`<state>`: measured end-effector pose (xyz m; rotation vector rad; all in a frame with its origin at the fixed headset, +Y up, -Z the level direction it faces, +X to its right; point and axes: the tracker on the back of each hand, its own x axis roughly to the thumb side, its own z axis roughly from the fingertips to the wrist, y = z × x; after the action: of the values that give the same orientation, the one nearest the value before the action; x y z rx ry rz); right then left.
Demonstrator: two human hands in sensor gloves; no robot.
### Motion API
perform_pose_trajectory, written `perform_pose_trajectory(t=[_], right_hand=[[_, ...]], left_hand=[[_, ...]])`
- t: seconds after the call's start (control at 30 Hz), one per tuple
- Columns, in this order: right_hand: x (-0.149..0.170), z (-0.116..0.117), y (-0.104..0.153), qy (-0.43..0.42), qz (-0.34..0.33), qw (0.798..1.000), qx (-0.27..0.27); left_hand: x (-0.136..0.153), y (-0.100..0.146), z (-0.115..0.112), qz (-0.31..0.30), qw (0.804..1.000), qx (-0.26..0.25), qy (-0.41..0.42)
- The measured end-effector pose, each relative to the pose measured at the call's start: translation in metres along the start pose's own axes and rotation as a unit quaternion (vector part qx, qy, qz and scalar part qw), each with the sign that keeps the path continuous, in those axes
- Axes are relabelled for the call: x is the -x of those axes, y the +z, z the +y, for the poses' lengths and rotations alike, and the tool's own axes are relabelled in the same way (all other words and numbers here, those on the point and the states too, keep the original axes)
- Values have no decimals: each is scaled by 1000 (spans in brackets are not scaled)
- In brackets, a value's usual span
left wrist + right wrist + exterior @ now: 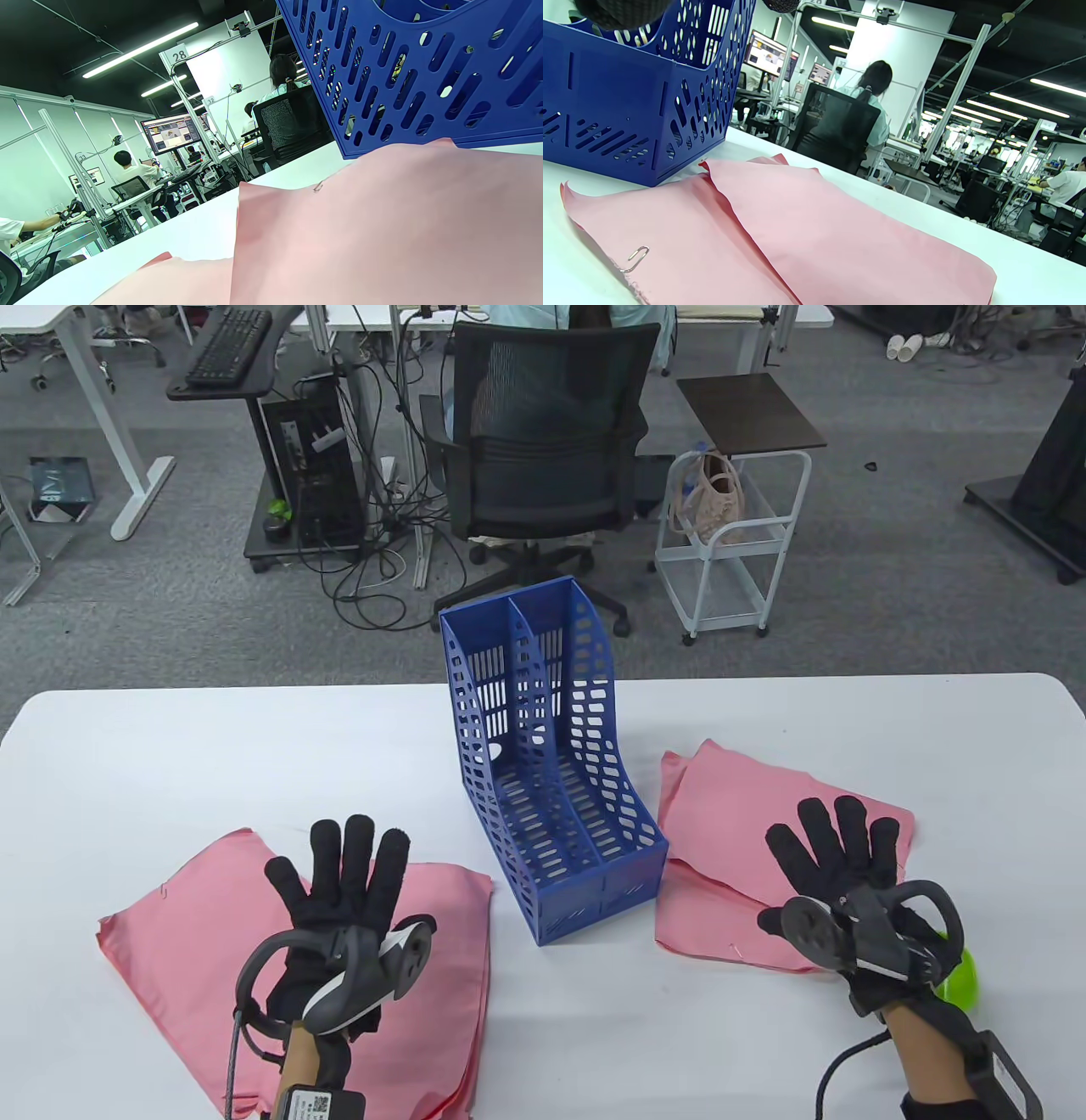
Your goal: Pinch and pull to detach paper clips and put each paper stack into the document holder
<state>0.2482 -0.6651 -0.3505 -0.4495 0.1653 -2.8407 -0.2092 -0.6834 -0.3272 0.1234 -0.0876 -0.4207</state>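
The blue two-slot document holder (551, 780) stands at the table's middle, both slots with nothing in them. Pink paper stacks (195, 925) lie overlapping to its left, and more pink stacks (730, 814) to its right. My left hand (327, 869) hovers flat over the left stacks, fingers spread, holding nothing. My right hand (819, 865) is likewise spread over the right stacks. A silver paper clip (318, 186) sits on a left stack's edge. Another paper clip (634, 258) sits on the near corner of a right stack. Two dark fingertips (619, 10) show at the top of the right wrist view.
A bright green object (963, 980) lies on the white table (848, 721) beside my right wrist. Beyond the table's far edge stand a black office chair (543, 466) and a white cart (734, 551). People sit at desks in the background.
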Motion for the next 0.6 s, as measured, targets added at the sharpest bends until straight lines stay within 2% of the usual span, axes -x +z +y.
perform_pose_trajectory(t=[0.43,0.53,0.6], right_hand=[[1,1,-1,-10,0,1000,-12],[1,-2,0,-11,0,1000,-8],[1,-4,1,-12,2,1000,0]], left_hand=[[2,0,-2,7,1000,19,1],[9,-6,1,30,999,23,19],[16,-14,2,58,997,46,38]])
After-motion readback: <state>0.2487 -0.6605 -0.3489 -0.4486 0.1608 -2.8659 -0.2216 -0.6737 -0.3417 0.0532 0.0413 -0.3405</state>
